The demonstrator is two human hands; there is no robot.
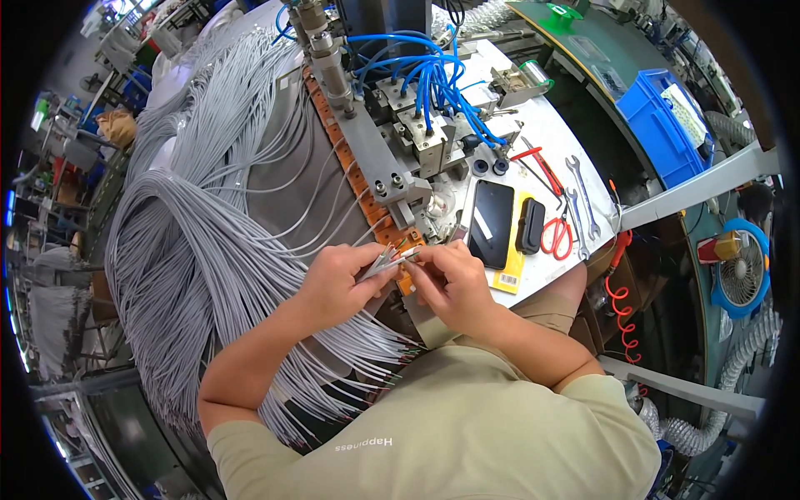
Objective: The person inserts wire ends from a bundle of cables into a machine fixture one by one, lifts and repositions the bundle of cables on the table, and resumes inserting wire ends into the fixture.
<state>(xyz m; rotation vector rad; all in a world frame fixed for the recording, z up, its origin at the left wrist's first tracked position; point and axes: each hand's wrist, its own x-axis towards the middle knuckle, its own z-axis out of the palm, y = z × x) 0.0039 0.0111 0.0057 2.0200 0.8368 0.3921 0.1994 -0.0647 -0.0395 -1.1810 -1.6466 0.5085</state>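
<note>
My left hand (333, 282) is closed around a few grey cables (382, 267), whose ends show thin coloured wires. Close beside it, my right hand (458, 282) pinches at the same cable ends, thumb and fingertips together around a small whitish piece. Both hands are over the near end of an orange fixture rail (360, 185). Single grey cables run to that rail from the left. A large bundle of grey cables (187, 242) lies to the left, its trimmed ends fanning out under my left forearm. Exact finger contact is too small to make out.
A metal press machine (425, 137) with blue air tubes (442, 79) stands ahead. Right of it lie a phone (492, 223), a black case (530, 225), red-handled scissors (557, 237), wrenches (583, 196) and red-handled pliers (546, 171). Farther right are a blue bin (658, 125) and a fan (740, 268).
</note>
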